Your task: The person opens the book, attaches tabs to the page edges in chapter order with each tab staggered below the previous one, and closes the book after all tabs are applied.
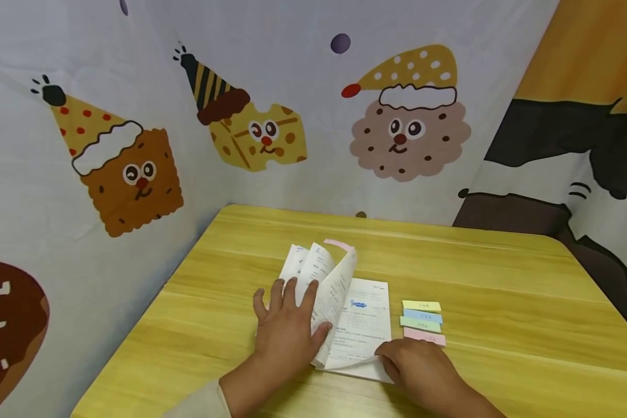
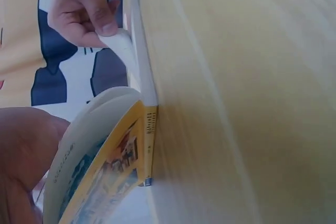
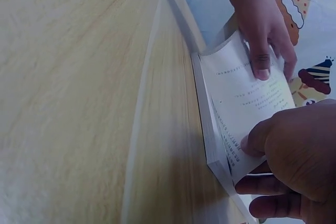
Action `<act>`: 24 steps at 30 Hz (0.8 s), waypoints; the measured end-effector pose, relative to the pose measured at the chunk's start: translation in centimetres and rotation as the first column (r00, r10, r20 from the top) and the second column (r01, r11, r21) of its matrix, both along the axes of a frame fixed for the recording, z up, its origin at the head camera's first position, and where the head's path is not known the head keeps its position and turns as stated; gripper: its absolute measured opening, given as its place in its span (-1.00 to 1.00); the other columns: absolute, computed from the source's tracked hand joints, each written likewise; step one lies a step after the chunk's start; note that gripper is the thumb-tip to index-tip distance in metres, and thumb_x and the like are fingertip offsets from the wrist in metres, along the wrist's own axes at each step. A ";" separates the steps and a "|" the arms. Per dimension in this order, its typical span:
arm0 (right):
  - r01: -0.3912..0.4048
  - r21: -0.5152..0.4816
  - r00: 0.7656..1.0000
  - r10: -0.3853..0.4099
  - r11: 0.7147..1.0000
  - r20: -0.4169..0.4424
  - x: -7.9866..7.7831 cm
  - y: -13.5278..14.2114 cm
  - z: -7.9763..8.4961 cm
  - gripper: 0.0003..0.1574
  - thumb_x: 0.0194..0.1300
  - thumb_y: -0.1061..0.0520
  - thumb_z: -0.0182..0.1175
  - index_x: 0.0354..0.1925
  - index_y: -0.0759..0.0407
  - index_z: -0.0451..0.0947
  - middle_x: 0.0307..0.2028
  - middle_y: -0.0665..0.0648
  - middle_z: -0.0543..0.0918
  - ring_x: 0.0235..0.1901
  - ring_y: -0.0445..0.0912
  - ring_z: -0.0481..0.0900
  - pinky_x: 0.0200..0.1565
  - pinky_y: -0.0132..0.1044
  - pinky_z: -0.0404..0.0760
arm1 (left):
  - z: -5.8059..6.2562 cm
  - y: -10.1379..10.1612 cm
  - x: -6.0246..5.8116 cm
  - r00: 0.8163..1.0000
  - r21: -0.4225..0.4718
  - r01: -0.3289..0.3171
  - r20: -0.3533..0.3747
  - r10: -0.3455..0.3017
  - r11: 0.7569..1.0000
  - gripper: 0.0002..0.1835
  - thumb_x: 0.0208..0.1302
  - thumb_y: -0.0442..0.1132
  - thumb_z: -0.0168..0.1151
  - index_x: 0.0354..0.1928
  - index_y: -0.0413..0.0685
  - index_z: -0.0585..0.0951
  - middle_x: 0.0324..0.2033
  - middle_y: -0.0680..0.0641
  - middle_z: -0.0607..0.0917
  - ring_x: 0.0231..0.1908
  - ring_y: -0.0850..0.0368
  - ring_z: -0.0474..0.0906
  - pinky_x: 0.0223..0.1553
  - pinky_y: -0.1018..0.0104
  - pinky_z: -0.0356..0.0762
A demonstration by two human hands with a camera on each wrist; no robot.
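Note:
An open book with printed pages lies on the table. Its yellow illustrated cover shows in the left wrist view. My left hand rests with spread fingers on the turned, curling pages at the left. Between thumb and fingers, my right hand pinches the lower right corner of a page, which is lifted from the stack below. A pink strip sticks out from the top of the turned pages.
To the right of the book lie several paper strips: yellow, blue, green and pink, each with small writing. The wooden table meets a cartoon-printed cloth behind and at the left.

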State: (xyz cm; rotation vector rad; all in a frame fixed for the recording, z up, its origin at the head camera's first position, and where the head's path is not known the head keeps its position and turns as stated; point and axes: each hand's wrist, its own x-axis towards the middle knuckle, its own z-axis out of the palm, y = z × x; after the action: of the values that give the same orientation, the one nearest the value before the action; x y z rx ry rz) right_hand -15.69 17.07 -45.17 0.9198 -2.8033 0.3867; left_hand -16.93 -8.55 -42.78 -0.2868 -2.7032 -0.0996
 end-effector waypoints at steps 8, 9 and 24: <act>-0.004 -0.017 1.000 0.004 1.000 -0.001 0.1 0.0 -0.1 -0.90 0.07 0.12 0.34 -0.38 -0.11 0.67 -0.47 -0.31 0.56 -0.51 -0.40 0.40 -0.50 -0.40 0.42 | -0.1 -0.6 -0.1 0.996 -0.068 -0.084 0.016 0.085 0.994 -0.23 -0.07 0.36 0.22 -0.23 -0.29 0.43 0.31 -0.42 0.13 0.36 -0.32 -0.20 0.17 -0.38 -0.37; -0.003 -0.017 1.000 0.003 1.000 -0.001 0.1 0.0 -0.1 -0.91 0.07 0.11 0.33 -0.39 -0.11 0.67 -0.47 -0.31 0.57 -0.52 -0.40 0.40 -0.50 -0.40 0.42 | -0.1 -0.8 -0.1 0.994 -0.082 -0.105 0.013 0.106 0.991 -0.24 -0.07 0.34 0.24 -0.26 -0.31 0.42 0.29 -0.43 0.15 0.36 -0.33 -0.20 0.17 -0.38 -0.38; 0.035 0.017 0.999 -0.036 0.999 0.035 0.2 -0.2 0.3 -0.89 0.11 0.09 0.31 -0.39 -0.18 0.65 -0.54 -0.32 0.51 -0.60 -0.39 0.30 -0.58 -0.41 0.30 | -1.2 -1.2 -0.2 0.873 -0.231 0.464 0.281 -0.398 0.855 -0.62 0.19 -0.28 0.21 0.09 -0.09 0.54 0.04 0.01 0.49 0.06 0.07 0.36 0.02 0.27 0.40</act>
State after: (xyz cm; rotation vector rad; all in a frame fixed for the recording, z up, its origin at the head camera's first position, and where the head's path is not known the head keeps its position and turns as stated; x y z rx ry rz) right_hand -15.49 16.84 -44.91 0.8740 -2.8546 0.3791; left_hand -17.14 -9.72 -43.94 -1.0375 -2.8177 0.1511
